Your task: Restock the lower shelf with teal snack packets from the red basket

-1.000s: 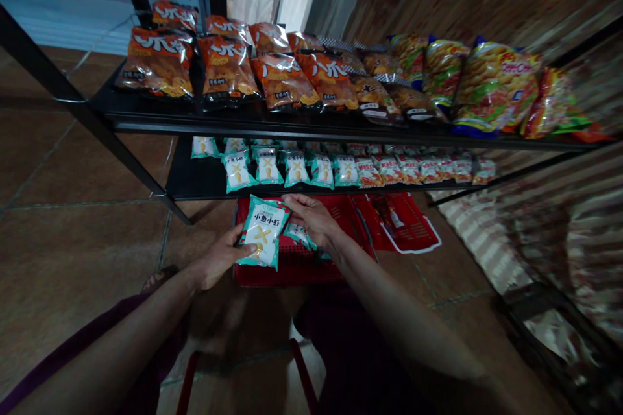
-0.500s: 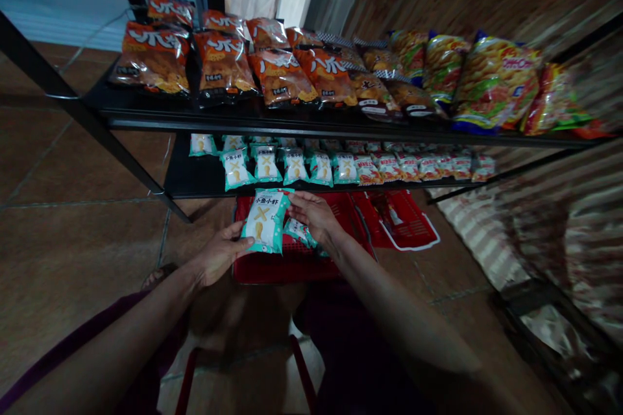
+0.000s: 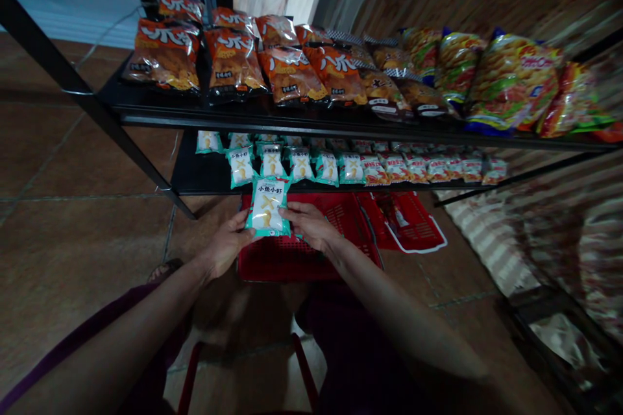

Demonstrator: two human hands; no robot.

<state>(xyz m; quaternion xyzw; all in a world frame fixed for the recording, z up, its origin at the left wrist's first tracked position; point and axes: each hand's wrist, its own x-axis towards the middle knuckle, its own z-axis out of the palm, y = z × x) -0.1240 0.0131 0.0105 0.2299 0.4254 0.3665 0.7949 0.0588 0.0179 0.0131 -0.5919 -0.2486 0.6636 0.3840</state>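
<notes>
A teal and white snack bag [image 3: 268, 204] is held between my two hands, in front of the lower shelf with its printed face toward me. My left hand [image 3: 226, 243] pinches its lower left corner, thumb on the front. Along the right edge, my right hand [image 3: 314, 227] grips the bag with its fingertips. Under my hands stands a red basket [image 3: 272, 266]; a bit of teal shows by my right fingers, mostly hidden. Just behind the held bag, matching teal snack bags [image 3: 300, 164] stand in rows on the lower shelf [image 3: 195, 172].
Red and white packets [image 3: 416, 168] continue the lower row to the right. Orange chip bags [image 3: 236, 65] and larger colourful bags [image 3: 513, 84] fill the upper shelf [image 3: 292, 120]. Another red basket [image 3: 423, 224] with a white handle sits at right. A black shelf post [image 3: 121, 142] slants at left.
The bag has moved up toward the lower shelf and sits straighter. My right hand has shifted from its upper right corner down to its right side. The view has shifted slightly.
</notes>
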